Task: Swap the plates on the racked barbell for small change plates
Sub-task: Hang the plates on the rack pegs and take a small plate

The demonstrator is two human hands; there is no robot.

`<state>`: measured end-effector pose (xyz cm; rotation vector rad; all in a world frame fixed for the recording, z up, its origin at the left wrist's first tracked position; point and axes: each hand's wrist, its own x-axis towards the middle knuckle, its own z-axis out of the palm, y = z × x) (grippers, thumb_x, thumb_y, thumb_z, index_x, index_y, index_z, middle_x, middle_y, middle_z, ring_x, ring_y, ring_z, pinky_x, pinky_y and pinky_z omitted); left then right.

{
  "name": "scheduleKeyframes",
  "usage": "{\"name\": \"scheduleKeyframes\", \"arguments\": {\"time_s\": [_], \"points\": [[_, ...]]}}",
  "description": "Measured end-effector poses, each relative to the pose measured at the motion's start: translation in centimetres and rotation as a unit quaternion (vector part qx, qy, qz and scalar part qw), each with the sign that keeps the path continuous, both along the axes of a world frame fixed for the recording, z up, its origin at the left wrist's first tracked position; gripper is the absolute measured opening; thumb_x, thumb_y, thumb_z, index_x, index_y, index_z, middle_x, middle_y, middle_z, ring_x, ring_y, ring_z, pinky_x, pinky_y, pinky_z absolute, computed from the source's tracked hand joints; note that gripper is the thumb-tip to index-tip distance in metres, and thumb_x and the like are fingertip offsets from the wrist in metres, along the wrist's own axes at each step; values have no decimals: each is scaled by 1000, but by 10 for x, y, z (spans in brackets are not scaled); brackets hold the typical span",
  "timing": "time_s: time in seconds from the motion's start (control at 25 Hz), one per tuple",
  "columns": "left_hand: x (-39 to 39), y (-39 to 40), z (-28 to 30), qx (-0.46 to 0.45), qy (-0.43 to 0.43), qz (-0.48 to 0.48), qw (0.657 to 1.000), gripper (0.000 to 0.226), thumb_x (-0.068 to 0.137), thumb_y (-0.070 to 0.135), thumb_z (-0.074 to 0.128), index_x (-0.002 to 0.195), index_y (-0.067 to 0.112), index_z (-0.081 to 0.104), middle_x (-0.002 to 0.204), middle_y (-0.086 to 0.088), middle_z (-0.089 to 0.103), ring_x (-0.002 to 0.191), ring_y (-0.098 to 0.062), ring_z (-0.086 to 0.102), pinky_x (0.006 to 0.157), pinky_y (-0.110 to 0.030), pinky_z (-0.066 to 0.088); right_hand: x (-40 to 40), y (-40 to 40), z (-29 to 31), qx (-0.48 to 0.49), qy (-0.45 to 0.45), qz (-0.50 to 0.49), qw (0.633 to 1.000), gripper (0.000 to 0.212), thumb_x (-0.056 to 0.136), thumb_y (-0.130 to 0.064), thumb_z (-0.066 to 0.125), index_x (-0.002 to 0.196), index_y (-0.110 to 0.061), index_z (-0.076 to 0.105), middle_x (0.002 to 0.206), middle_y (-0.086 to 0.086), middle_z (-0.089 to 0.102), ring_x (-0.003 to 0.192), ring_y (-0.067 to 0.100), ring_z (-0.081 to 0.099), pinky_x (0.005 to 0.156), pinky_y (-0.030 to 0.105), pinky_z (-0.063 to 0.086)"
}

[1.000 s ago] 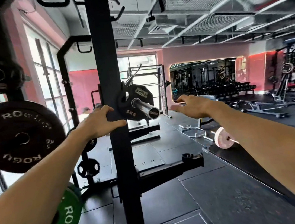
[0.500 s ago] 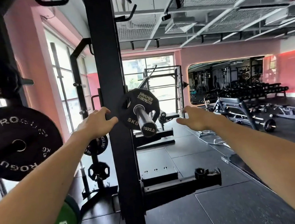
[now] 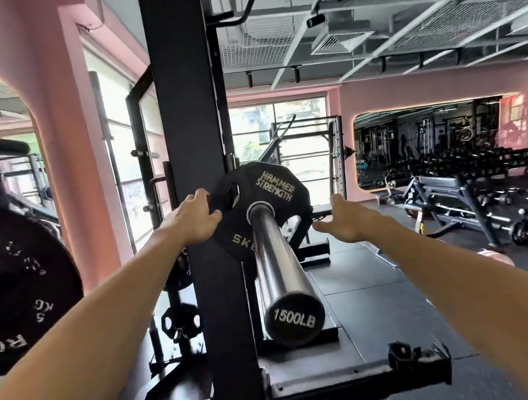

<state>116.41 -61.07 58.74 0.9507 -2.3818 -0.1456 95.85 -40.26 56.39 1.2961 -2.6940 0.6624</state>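
Black 5 kg plate (image 3: 265, 206) sits far in on barbell sleeve (image 3: 278, 264), against rack upright (image 3: 200, 174). My left hand (image 3: 194, 222) grips plate's left rim; right hand (image 3: 345, 220) open, just off right rim. Rigid, modest weight, rubbery coating likely grippy. Best hold: opposite rims or cut-out handle, slide straight along sleeve.

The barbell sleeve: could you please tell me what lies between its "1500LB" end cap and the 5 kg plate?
In the head view, only bare steel sleeve runs from the end cap to the Hammer Strength plate; no collar shows.
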Motion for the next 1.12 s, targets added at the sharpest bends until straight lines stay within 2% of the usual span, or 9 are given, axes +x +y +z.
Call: {"name": "scheduleKeyframes", "arguments": {"time_s": [0.16,0.28,0.4,0.48,0.56,0.68,0.84,1.0,1.12], "points": [[-44,-30,6,-5,11,-16,1000,57,92,31,55,139,11,31,130,-17,52,116,-37,54,97,-48,45,-33,-49,-12,-18,-27,-14,999,85,86,-49,63,144,-6,18,137,14,50,118,33,54,92,41,45],[-67,-46,8,-5,22,-15,1000,47,94,25,53,130,10,27,116,-19,57,102,-38,58,91,-50,47,-47,-77,-20,-59,-76,-3,995,85,84,-38,68,143,-3,19,128,15,56,112,33,57,83,36,44],[-79,-57,15,-56,16,6,998,52,94,24,53,139,12,30,121,-20,57,109,-41,56,92,-49,47,-53,-97,-27,-115,-70,20,991,67,85,-24,69,134,-1,30,120,15,59,110,34,58,79,33,43],[-84,-61,18,-82,5,32,996,49,92,25,58,134,12,37,120,-20,59,109,-42,57,89,-48,47,-55,-107,-31,-169,-65,12,983,55,87,-14,66,129,-1,34,120,18,59,111,36,57,78,32,40],[-83,-58,21,-69,-13,58,996,54,85,23,66,131,12,40,115,-17,61,106,-40,58,82,-43,47,-56,-111,-31,-204,-85,-2,975,51,87,-9,61,129,-1,33,118,21,59,109,38,57,75,31,37],[-76,-49,22,-44,-26,86,995,56,73,20,70,123,16,44,99,-12,59,101,-38,58,70,-37,44,-56,-108,-19,-192,-85,3,978,50,85,-13,64,126,-5,36,112,16,59,103,35,58,73,30,37],[-56,-36,13,-58,12,77,995,29,76,31,61,102,21,58,98,-11,64,94,-37,61,67,-34,45,-42,-88,-6,-184,-35,27,982,34,80,-14,64,111,-12,50,92,3,57,90,28,57,69,30,39],[-19,-4,4,-48,34,57,997,24,77,32,56,96,21,66,89,-8,62,89,-37,62,66,-32,45,-15,-54,-6,-193,5,-4,981,29,77,-20,62,105,-15,56,93,4,61,89,30,58,71,32,42],[11,31,-2,-53,52,40,996,19,76,29,56,87,19,66,83,-9,61,89,-38,62,66,-31,42,14,-18,-3,-186,45,-1,981,24,76,-22,59,99,-16,59,93,5,65,89,32,61,68,32,42]]}}
